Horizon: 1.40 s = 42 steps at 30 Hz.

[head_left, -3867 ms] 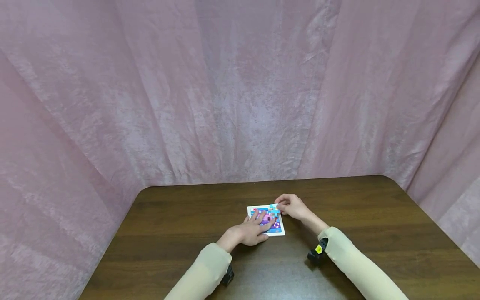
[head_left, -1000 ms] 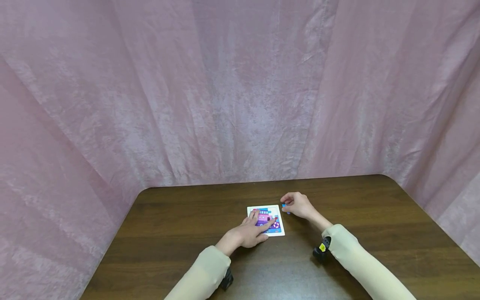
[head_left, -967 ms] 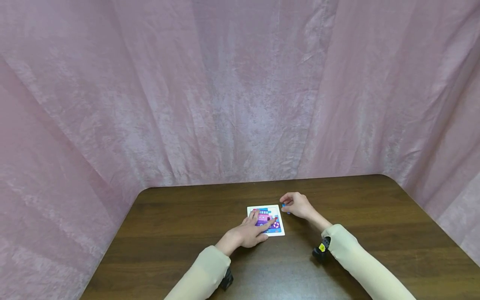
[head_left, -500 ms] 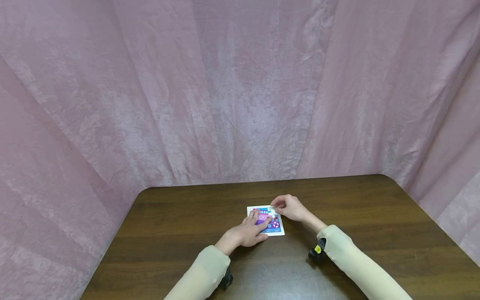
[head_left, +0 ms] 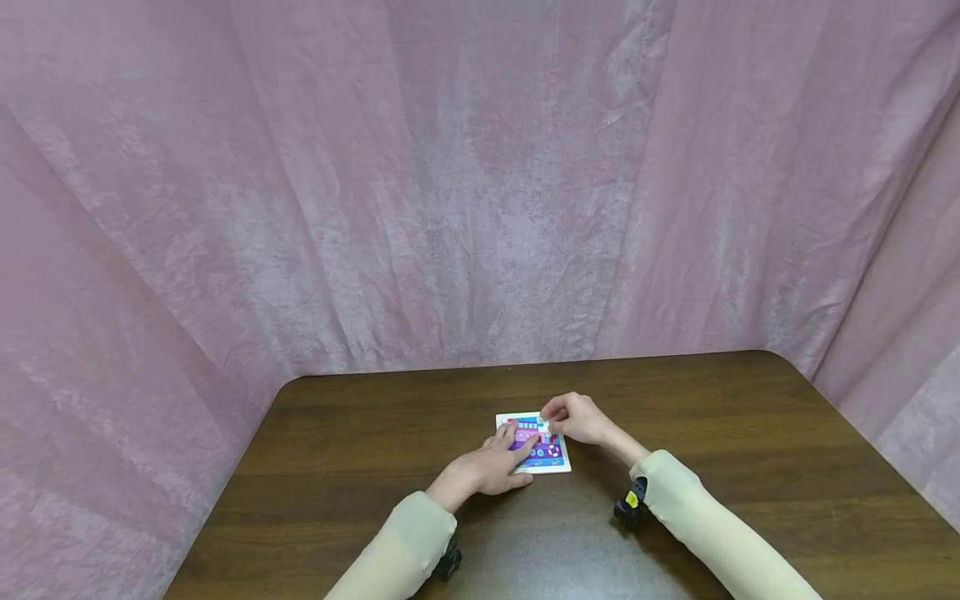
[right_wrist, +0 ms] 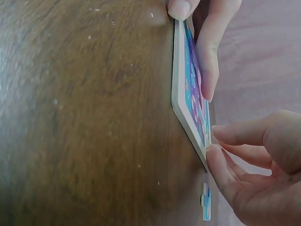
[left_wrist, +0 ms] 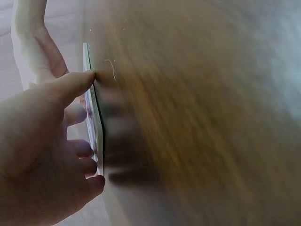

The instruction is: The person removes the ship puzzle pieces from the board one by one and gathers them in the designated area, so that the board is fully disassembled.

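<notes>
A square jigsaw puzzle (head_left: 556, 462) with a white border and a pink, purple and blue picture lies on the table. White backing shows through a gap near its upper right corner. My left hand (head_left: 487, 468) rests on it with fingers spread, thumb at the near edge. The right hand (head_left: 581, 418) is at the upper right corner, thumb and index fingertips right at the border with a small space between them; I cannot tell whether they pinch a piece. In the right wrist view, a loose blue puzzle piece (right_wrist: 206, 202) lies on the table beneath this hand.
The brown wooden table (head_left: 360, 467) extends all round the puzzle. Behind it hangs a pink velvet curtain (head_left: 480, 208). A black wrist camera (head_left: 628, 510) sits below the right sleeve, with another (head_left: 448, 560) below the left.
Earlier the right hand held a light blue piece at the corner, then a blue piece on the table's right. It has since moved left, back to the puzzle's corner. The left hand stays put.
</notes>
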Available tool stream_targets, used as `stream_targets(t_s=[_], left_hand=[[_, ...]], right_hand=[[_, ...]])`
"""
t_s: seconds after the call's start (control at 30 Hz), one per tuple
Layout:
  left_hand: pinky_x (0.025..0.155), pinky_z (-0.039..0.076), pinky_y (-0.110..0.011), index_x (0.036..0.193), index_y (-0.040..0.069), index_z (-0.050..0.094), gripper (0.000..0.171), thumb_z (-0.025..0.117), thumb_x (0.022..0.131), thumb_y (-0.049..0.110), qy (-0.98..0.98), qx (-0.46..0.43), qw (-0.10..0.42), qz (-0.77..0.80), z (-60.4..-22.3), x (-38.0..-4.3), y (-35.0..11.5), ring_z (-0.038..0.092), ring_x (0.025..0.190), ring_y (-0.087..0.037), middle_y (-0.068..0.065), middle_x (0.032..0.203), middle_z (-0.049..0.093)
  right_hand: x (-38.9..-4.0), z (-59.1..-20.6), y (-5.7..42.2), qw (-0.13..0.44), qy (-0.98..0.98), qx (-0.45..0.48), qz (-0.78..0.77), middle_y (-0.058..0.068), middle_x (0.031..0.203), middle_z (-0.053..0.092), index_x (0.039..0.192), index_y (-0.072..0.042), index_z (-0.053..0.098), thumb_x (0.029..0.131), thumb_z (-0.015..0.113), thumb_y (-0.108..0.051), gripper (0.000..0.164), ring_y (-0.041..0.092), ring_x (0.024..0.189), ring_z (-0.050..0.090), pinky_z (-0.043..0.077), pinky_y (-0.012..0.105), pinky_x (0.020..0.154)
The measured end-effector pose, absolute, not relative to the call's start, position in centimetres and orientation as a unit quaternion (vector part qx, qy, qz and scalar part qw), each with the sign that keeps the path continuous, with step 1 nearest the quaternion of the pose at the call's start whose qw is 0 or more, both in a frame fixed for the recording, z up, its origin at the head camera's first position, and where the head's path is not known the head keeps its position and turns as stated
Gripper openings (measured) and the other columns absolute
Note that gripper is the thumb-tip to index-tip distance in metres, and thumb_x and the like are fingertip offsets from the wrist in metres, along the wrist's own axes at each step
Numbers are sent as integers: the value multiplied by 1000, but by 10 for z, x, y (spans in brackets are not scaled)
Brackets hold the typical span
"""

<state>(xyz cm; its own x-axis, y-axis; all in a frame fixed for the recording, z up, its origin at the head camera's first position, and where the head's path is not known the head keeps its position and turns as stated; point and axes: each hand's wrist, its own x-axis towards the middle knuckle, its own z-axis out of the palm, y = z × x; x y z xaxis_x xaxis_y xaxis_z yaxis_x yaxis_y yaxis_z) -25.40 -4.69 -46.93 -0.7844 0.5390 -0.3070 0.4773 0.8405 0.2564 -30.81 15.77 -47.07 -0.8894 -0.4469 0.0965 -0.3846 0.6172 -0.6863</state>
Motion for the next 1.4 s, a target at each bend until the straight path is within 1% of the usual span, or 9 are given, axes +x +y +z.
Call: stream_targets(t_s=[0.13,0.27,0.4,0.6,0.83,1.07,1.17,1.23,1.4], left_hand=[[119,24,-47,155,29,21,66,49,98,47,940,271,191,84,-469,-253,-50,10,151,-29,-17,163,9],[119,22,-48,155,31,20,66,47,98,50,935,283,196,88,-468,-252,-54,8,151,-30,-17,163,7],[120,19,-48,155,28,19,68,44,97,54,930,286,210,92,-465,-251,-57,4,152,-28,-16,163,4],[120,20,-48,155,27,20,71,44,96,57,931,285,211,88,-463,-250,-56,6,152,-30,-16,163,4],[120,21,-49,155,26,21,69,46,97,54,931,282,215,86,-464,-252,-54,5,151,-32,-19,162,5],[120,20,-49,156,28,19,71,46,96,56,931,281,218,86,-463,-252,-55,3,152,-30,-18,163,3],[120,20,-49,156,29,18,72,46,95,57,930,282,220,85,-463,-252,-56,4,152,-30,-17,163,3],[120,20,-49,156,31,17,72,46,95,57,929,282,222,84,-463,-251,-57,4,151,-31,-16,163,2],[119,21,-52,154,39,16,68,45,95,58,929,283,227,78,-465,-251,-57,2,152,-31,-16,163,0]], right_hand=[[-313,-479,160,26,896,-253,-364,2,80,71,90,-4,72,81,68,-2,10,7,70,62,50,24,62],[-309,-472,152,37,911,-213,-352,6,80,72,88,-1,73,80,68,2,10,9,69,61,49,24,61],[-307,-470,146,36,921,-189,-340,8,81,72,88,0,72,79,69,4,10,10,70,62,49,23,62],[-306,-469,143,40,925,-178,-334,5,78,70,86,-1,71,78,72,0,8,10,72,62,50,24,65],[-307,-473,144,39,918,-175,-355,6,78,67,86,0,68,80,71,0,7,11,70,60,48,24,61],[-308,-473,144,31,901,-178,-394,7,75,67,83,-1,66,81,71,-2,5,9,66,59,47,23,60],[-308,-474,144,41,890,-167,-423,9,74,68,84,1,66,80,70,-1,6,9,64,61,49,23,59],[-308,-474,145,55,878,-149,-452,11,74,69,86,3,66,82,68,0,6,10,64,63,51,23,60],[-308,-473,150,103,818,-87,-559,16,77,69,94,12,62,89,61,2,11,18,71,71,59,30,70]])
